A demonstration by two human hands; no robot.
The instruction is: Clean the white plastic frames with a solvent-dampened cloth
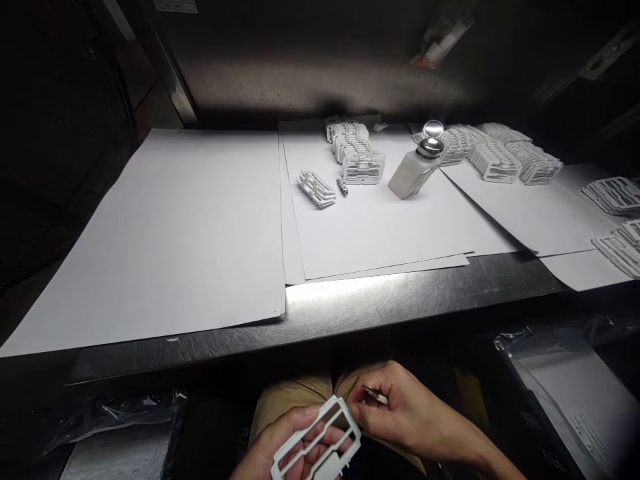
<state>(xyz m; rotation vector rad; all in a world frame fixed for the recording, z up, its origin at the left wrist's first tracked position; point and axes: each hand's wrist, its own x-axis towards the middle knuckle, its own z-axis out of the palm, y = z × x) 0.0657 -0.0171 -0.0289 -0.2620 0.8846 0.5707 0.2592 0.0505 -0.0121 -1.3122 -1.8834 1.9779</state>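
Below the table's front edge, over my lap, my left hand [280, 443] holds a flat white plastic frame part [320, 440] with slotted openings. My right hand [403, 407] sits just right of it, fingers pinched on a small thin metal tool [376, 395] whose tip points toward the frame's upper corner. Both hands are close together, below the steel table [380, 303].
White paper sheets [165, 227] cover the steel table. On them lie a small pile of white frames [317, 189], a stacked row of frames [356, 152], a white bottle with a metal cap [416, 167], and more frame stacks [505, 159] at the right. Plastic-lined bins [565, 387] stand beside my legs.
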